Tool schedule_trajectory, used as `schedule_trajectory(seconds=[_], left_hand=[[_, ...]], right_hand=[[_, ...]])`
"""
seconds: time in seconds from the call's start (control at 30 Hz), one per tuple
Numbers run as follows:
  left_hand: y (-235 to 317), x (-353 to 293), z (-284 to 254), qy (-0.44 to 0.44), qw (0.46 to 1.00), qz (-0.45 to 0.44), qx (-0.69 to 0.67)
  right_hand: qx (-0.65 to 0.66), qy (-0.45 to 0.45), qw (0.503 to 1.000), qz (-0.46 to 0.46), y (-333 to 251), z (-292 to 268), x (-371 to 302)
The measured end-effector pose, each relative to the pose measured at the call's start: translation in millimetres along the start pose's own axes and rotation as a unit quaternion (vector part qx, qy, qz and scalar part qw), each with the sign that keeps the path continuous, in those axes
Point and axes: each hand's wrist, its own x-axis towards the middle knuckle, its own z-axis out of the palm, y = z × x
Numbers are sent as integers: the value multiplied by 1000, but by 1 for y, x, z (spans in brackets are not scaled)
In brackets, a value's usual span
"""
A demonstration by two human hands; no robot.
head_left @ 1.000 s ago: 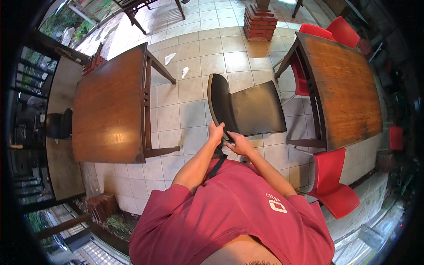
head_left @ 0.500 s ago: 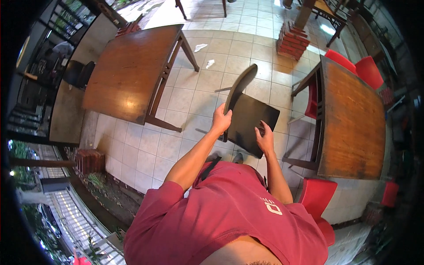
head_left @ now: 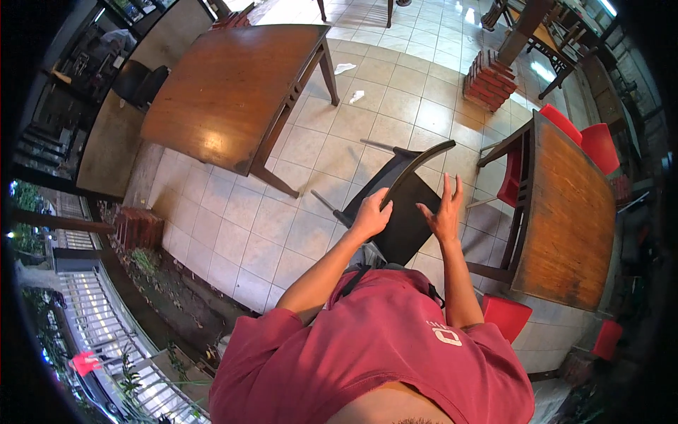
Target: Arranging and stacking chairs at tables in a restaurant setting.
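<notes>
A black chair (head_left: 401, 237) is in front of me on the tiled floor, tilted, with its metal-tipped legs pointing to the left. My left hand (head_left: 373, 214) is wrapped round the near end of its curved backrest. On the chair's right side, my right hand (head_left: 443, 213) is raised with fingers spread and holds nothing. Its fingertips point away from me, close to the far end of the backrest. Part of the chair's near side is hidden by my left hand and my body.
A wooden table (head_left: 233, 92) stands at the left and another wooden table (head_left: 568, 219) at the right, with red chairs (head_left: 505, 316) around it. Beyond is a brick-based pillar (head_left: 489, 81). White scraps (head_left: 357, 96) lie on the floor. A planting bed (head_left: 180, 290) borders the tiles at the lower left.
The chair has turned and tipped, its legs now showing more on the left. My right hand has risen from beside the seat, with fingers spread wider. The left hand keeps its hold.
</notes>
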Motion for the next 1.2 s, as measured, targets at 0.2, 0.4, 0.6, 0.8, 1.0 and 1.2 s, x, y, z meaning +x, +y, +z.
schedule_trajectory(seconds=[0.2, 0.4, 0.6, 0.8, 1.0, 1.2], left_hand=[[2, -5, 25, 42, 998, 14, 46], [6, -20, 20, 77, 992, -21, 102], [-2, -91, 88, 203, 937, -171, 229], [5, -140, 126, 349, 907, -138, 190], [47, -203, 125, 415, 874, -180, 177], [85, -269, 118, 489, 838, -188, 154]], right_hand=[[-171, -118, 961, -183, 6, -23, 79], [-119, -182, 940, -265, 29, -5, 126], [-98, -161, 930, -316, 70, -14, 139], [-55, -196, 914, -351, 77, -30, 131], [36, -197, 899, -389, 42, -40, 87], [78, -260, 881, -389, 9, -34, 37]])
